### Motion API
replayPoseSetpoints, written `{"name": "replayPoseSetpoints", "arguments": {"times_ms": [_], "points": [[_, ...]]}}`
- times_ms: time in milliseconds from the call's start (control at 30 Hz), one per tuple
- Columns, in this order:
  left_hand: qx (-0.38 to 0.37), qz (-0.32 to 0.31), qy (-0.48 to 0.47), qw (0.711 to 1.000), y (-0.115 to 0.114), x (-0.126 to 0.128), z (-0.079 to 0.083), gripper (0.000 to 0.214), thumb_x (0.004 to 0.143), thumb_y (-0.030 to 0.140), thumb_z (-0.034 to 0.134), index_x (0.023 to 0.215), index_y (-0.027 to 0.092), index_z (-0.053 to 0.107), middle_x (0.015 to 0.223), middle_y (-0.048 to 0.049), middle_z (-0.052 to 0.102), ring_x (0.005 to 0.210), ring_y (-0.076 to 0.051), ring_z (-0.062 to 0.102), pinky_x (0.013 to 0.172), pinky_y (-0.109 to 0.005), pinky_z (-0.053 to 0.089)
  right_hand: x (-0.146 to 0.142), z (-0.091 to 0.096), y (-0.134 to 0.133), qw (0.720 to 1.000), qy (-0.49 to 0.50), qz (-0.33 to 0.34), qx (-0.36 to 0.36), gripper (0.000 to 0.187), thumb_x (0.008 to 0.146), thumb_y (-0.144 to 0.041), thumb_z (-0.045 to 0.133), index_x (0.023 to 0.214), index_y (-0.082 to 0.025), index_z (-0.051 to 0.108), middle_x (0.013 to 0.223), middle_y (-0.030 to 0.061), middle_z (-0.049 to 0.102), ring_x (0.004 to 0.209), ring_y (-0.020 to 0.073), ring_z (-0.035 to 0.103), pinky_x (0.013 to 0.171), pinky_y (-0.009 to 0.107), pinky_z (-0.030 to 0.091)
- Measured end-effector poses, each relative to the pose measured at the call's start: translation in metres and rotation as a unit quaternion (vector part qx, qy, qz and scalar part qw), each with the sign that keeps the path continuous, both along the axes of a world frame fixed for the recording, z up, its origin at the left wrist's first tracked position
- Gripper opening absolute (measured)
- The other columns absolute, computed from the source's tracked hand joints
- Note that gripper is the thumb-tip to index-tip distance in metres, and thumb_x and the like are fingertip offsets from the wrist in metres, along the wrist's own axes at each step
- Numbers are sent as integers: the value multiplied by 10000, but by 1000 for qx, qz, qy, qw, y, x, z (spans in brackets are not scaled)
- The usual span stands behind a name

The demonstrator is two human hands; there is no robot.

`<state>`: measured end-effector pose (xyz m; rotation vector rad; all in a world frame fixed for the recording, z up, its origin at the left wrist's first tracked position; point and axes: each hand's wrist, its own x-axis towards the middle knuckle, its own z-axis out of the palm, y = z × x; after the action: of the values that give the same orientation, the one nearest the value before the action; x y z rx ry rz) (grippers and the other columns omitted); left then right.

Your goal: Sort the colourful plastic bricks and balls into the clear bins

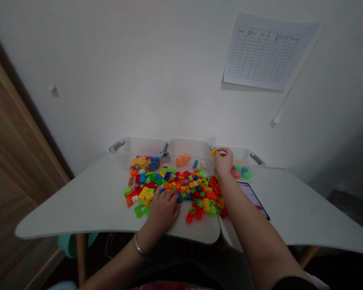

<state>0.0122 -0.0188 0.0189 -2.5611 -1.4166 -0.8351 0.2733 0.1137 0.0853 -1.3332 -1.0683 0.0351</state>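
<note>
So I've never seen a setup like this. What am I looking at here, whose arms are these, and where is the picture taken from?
This picture comes from a camera worn on a person's head, looking forward and down. There is no machine: the two arms coming in from the bottom are that person's own.

The left hand, with a metal bangle at the wrist, lies on the near side of a heap of colourful plastic building bricks on a white table. The right hand holds a yellow brick at the rim of a clear plastic bin, which has round pieces inside. Two more clear bins stand beside it against the wall, with pieces in them. A phone lies beside the right forearm.
</note>
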Motion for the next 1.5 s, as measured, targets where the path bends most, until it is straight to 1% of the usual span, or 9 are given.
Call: {"name": "replayPoseSetpoints", "arguments": {"times_ms": [100,367,633,867,1000,1067,1167,1333,1500], "points": [[-1,0,-1,1000,0,1,0,231,829,248,564,1033,213,666,1081,-70,694,1049,-262,606,1110,-589,271,-4,-1,-3,1000,-11,-26,-5,209,733,-346,533,844,-174,577,906,72,589,735,171,532,797,342,443],[3,-3,-4,1000,0,1,0,234,833,253,552,1035,217,664,1084,-71,694,1033,-265,610,1095,-588,290,-6,-6,-12,994,-100,-26,-23,197,799,-307,494,856,-162,615,894,84,610,881,216,538,849,350,424],[13,-2,-3,1000,0,0,0,224,831,252,548,1018,225,668,1066,-73,696,1021,-265,612,1088,-586,302,-5,-5,-21,987,-160,7,-27,187,774,-250,487,874,-183,630,945,83,641,947,227,553,902,369,425],[4,2,5,1000,-1,1,1,229,842,259,545,1029,208,666,1072,-80,695,1024,-265,611,1094,-590,293,-6,-3,-45,973,-224,53,0,201,798,-234,478,887,-180,650,931,91,658,925,230,582,864,364,451],[15,-5,-6,1000,-1,0,2,221,838,248,545,1018,220,671,1058,-73,698,1012,-257,615,1097,-593,293,-8,-17,-58,960,-257,87,-71,196,813,-234,500,884,-185,676,894,75,691,856,217,609,825,355,466],[19,-5,-8,1000,-2,0,2,220,836,247,544,1012,223,674,1060,-73,698,1005,-256,616,1100,-594,290,-8,-27,-63,937,-308,105,-125,183,814,-233,531,895,-197,691,920,66,707,899,220,618,862,359,456],[15,-3,-4,1000,-2,1,2,224,839,246,539,1017,219,672,1063,-78,696,1010,-259,615,1099,-596,289,-8,-40,-68,906,-370,87,-186,170,797,-233,593,921,-212,706,961,71,714,951,235,621,888,361,442],[4,0,4,1000,-1,2,0,229,851,260,532,1033,218,664,1080,-76,692,1039,-264,607,1103,-595,274,-9,-52,-69,887,-404,49,-217,214,746,-266,681,948,-207,720,968,107,721,934,270,632,844,367,454],[3,1,3,1000,0,2,-1,228,849,261,538,1034,217,664,1079,-74,694,1045,-264,606,1100,-592,277,-13,-52,-68,879,-419,28,-228,184,779,-262,637,928,-197,724,970,103,724,946,269,629,825,353,458]]}}
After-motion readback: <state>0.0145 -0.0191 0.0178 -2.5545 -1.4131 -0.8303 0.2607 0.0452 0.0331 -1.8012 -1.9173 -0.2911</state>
